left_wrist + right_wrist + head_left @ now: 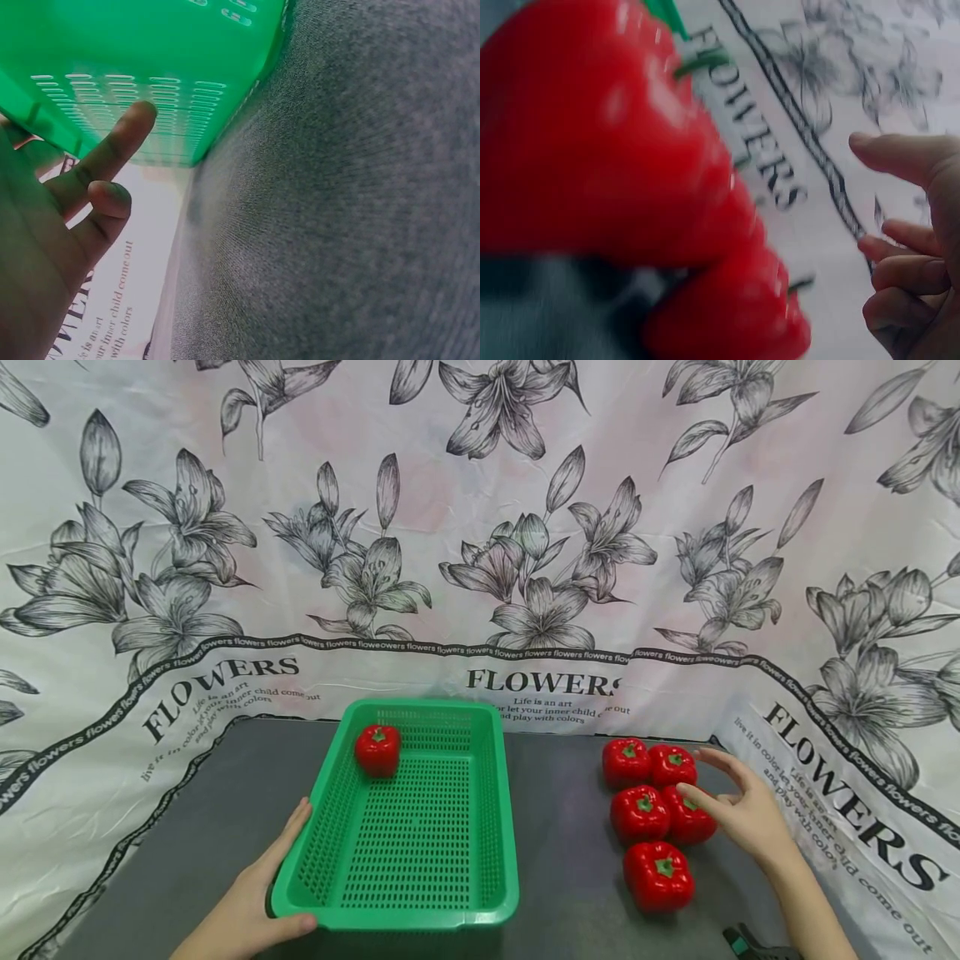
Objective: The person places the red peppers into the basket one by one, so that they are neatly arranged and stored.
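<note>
My left hand (251,897) spans the near left corner of a green plastic basket (510,860). Its thumb touches the front rim and its index finger lies along the left rim; the left wrist view shows other fingers loosely extended beside the slotted wall (161,112). A red bell pepper (377,753) stands in the basket's far left corner. At the right, my right hand (738,806) hovers over the clustered peppers, thumb and index finger spread, close to the right-hand pepper (690,822) and the far one (671,766). In the right wrist view, nothing is between its fingers.
More red bell peppers stand in the cluster: one at the back left (626,763), one in the middle (640,814) and one nearest me (659,877). A flower-printed cloth (555,610) rises behind the grey table (558,827) and along both sides.
</note>
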The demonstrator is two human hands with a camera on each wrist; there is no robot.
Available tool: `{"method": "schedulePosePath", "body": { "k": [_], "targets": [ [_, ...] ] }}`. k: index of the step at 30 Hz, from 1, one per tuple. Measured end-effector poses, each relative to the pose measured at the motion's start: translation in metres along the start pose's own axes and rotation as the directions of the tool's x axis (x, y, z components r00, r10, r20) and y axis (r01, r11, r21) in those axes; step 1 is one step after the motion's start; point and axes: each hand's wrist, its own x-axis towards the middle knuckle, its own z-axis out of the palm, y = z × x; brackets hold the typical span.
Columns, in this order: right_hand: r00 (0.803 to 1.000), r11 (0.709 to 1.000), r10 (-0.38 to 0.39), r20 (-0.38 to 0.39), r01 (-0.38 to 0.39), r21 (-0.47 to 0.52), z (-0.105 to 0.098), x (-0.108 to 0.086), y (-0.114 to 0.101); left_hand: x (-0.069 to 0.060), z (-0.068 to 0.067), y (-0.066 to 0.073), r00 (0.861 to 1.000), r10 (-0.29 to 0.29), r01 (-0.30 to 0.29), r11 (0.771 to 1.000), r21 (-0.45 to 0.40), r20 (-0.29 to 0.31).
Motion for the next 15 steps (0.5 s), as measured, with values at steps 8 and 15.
{"method": "schedulePosePath", "body": {
  "k": [8, 15],
  "targets": [
    [1.0, 0.999, 0.011, -0.024, -0.01, 0.036, -0.008, -0.012, 0.047, -0.002, 0.0, 0.0, 1.0, -0.02, 0.02, 1.0, -0.02, 0.01],
    [0.999, 0.972, 0.034, -0.03, -0.027, 0.234, 0.001, -0.019, 0.088, -0.002, 0.0, 0.001, 1.0, -0.023, 0.024, 1.0, -0.021, 0.008]
  ]
}}
